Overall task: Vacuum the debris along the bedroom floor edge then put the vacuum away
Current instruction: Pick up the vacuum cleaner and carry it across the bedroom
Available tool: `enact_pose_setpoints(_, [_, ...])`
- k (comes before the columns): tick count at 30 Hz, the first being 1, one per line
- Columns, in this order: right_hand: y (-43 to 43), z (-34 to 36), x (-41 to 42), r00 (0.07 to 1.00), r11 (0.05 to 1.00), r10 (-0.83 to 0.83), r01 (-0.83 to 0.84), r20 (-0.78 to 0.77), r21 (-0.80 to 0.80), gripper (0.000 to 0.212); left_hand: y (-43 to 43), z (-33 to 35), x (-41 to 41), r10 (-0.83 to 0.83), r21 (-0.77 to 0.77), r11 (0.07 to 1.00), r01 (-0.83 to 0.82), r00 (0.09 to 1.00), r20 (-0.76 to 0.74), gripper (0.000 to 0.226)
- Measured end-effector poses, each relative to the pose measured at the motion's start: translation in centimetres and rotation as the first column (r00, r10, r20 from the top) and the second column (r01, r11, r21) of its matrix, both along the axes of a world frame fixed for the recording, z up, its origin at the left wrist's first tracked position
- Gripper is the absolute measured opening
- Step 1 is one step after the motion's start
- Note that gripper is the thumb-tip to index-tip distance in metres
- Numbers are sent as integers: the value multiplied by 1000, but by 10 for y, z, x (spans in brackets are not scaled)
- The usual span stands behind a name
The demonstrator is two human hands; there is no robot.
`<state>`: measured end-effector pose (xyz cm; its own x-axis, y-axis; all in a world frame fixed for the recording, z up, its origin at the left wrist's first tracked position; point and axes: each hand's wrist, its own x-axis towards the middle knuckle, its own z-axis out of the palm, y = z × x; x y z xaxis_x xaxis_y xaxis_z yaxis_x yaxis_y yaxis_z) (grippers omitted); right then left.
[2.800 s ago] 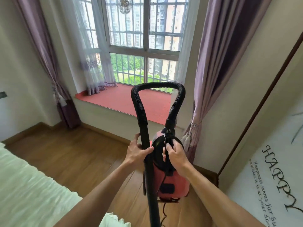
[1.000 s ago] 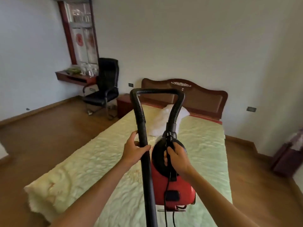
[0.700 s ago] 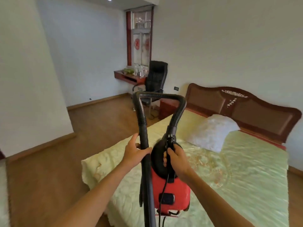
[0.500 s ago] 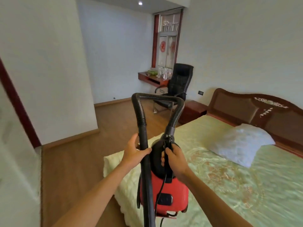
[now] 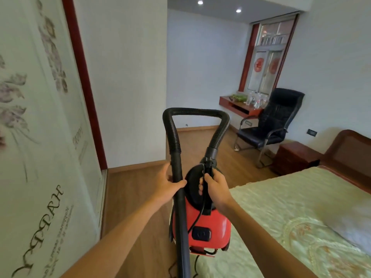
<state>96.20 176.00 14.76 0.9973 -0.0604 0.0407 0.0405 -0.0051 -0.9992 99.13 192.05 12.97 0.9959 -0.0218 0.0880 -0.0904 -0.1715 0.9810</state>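
Observation:
I carry a red canister vacuum [image 5: 208, 223] off the floor in front of me. My right hand [image 5: 215, 187] grips its black top handle together with the black cord. My left hand [image 5: 167, 182] is wrapped around the black wand [image 5: 180, 207], which runs down out of view. The ribbed black hose [image 5: 195, 112] arches from the wand over to the vacuum's top. The cord [image 5: 197, 216] hangs down the red body. The nozzle end is hidden below the frame.
A wardrobe door [image 5: 40, 137] with flower print and "HAPPY" lettering stands close on my left. The bed [image 5: 301, 217] with a pale green cover fills the right. Wooden floor [image 5: 136, 189] runs ahead between them. A black chair [image 5: 269, 127], nightstand [image 5: 295, 157] and wall desk [image 5: 241, 107] stand beyond.
My view has swung from the window, across the bed, round to the wardrobe and the passage. Both hands keep the same hold on the vacuum and wand.

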Motion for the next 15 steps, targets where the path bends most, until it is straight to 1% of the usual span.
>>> enact_pose_setpoints(5, [45,4,55,995,995,98,-98,6,19,14,46,2,37,96,22,995,-96,995,2,77])
enact_pose_setpoints(9, [76,0,109,986,986,164,-163,-18,45,15,76,-1,74,173,29,985,-173,985,-2,78])
enact_pose_setpoints(15, [119,-11,206,957,956,285,-282,-43,77,15,117,-10,155,278,37,960,-278,961,-3,74])
